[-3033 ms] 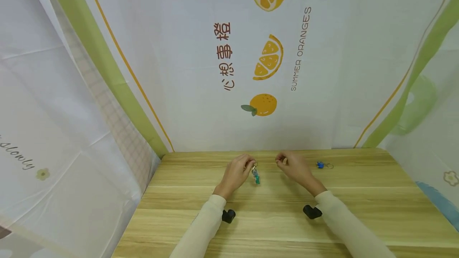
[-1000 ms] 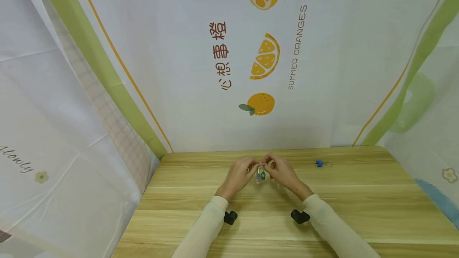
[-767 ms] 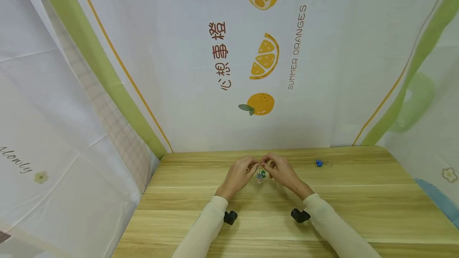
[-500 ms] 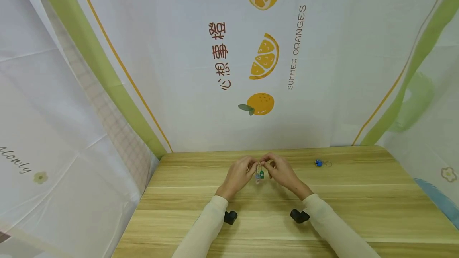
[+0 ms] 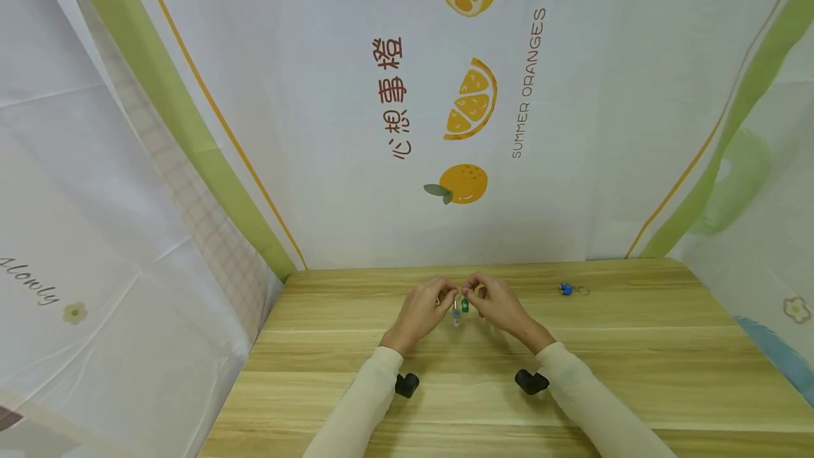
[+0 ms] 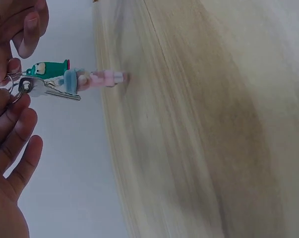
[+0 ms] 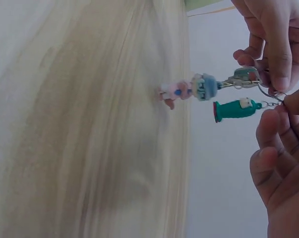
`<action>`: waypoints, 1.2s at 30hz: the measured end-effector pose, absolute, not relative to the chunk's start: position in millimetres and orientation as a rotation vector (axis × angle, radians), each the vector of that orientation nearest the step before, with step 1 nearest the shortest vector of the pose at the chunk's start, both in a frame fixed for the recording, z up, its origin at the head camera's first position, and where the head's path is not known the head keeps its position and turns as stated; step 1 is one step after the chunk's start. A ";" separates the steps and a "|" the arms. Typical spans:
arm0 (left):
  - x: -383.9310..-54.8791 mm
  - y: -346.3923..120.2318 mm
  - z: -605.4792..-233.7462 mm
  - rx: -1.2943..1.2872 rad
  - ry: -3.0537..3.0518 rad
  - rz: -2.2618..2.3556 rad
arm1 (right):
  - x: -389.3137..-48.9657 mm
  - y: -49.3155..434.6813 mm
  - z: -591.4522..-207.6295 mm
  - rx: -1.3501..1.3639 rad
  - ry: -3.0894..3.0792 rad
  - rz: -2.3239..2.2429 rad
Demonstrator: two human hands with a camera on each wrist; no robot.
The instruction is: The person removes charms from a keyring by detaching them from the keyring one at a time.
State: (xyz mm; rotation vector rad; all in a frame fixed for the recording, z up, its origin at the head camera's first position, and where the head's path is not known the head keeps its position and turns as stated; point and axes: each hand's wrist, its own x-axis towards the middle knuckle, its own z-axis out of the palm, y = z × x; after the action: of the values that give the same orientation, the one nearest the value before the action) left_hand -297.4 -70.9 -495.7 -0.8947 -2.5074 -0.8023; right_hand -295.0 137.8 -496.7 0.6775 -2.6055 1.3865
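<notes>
In front of me, both hands meet above the far half of the wooden table. My left hand (image 5: 421, 309) pinches a metal key ring (image 6: 21, 88) that carries a silver key (image 6: 60, 92). A small figurine charm (image 7: 181, 90) with a blue hat and pink body dangles beside the key. My right hand (image 5: 500, 306) pinches the ring area too, right against the left fingertips. From there hangs a green figurine charm (image 7: 236, 108) on a short chain (image 7: 269, 104). Fingertips partly cover the ring, so I cannot tell exactly how the chain joins it.
A blue charm with a ring (image 5: 566, 289) lies on the table (image 5: 470, 401) to the right of my hands. Behind the table's far edge hangs a white cloth (image 5: 356, 225) printed with oranges. Black wrist mounts (image 5: 531, 382) show below both forearms.
Since three seconds ago my right hand has moved left to meet the left one, and the green charm now hangs by its fingers. Lately the charms only sway slightly.
</notes>
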 end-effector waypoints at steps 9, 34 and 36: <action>-295.7 -70.4 -492.8 -0.939 -2.547 -0.853 | -298.4 141.0 -494.1 0.767 -2.678 1.341; -296.2 -70.8 -493.7 -0.942 -2.509 -0.877 | -297.7 142.2 -497.4 0.760 -2.688 1.412; -295.7 -70.8 -493.5 -0.933 -2.503 -0.866 | -297.2 141.7 -498.3 0.729 -2.704 1.375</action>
State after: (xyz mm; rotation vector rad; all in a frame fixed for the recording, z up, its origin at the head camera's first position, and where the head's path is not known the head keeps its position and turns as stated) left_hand -295.7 -70.8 -493.5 -0.9333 -2.5032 -0.8660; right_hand -297.2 141.7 -498.3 0.7292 -2.7044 1.3748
